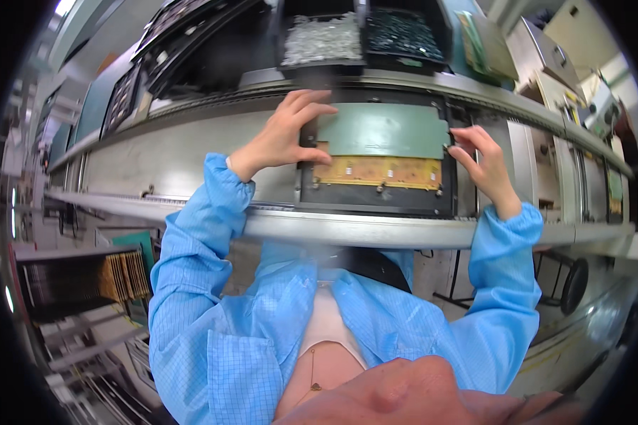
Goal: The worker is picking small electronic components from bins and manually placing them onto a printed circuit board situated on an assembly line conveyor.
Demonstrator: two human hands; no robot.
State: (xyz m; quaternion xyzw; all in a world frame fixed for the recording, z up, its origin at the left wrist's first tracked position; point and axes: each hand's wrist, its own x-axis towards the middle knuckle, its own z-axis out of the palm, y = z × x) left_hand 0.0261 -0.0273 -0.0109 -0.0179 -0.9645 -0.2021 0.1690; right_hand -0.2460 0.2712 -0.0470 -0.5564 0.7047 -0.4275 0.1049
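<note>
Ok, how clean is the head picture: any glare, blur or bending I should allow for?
Head view: pale sheen on the green panel; a hazy smear by the left hand; the front rail looks bowed, as fisheye lenses bend straight edges; outer corners fall to black.

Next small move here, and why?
Probably steady the green plate at both ends before shifting it. The left hand spans its left end and the right hand is at its right edge, though firm contact can't be confirmed. The tan board shows bare along the plate's near edge, so an uneven move might scrape it.
</note>
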